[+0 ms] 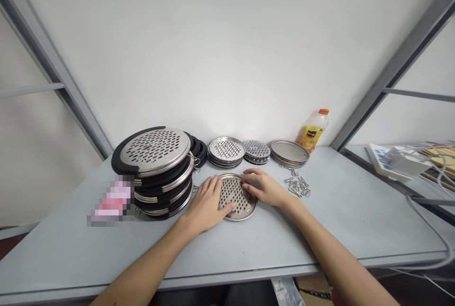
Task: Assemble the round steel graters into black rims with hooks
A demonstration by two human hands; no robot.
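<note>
A round metal grater plate (pixel 237 198) with rows of raised holes lies on the grey table between my hands. Over its left rim, my left hand (pixel 208 201) grips it with the fingers along the edge and the thumb pressed on the face. My right hand (pixel 265 187) holds the upper right rim between bent fingers and thumb. To the left rises a tall stack of round graters (pixel 152 152) with black edging and wire loops. Behind the plate are a pile of shiny grater discs (pixel 226 148) and a smaller pile of coarse grater discs (pixel 256 148).
Round metal rims (pixel 289 152) are stacked at the back right, with loose wire clips (pixel 297 185) in front. An orange-capped juice bottle (pixel 314 130) leans near the wall. Black rings (pixel 199 152) lie behind the tall stack. A power strip (pixel 387 161) sits far right.
</note>
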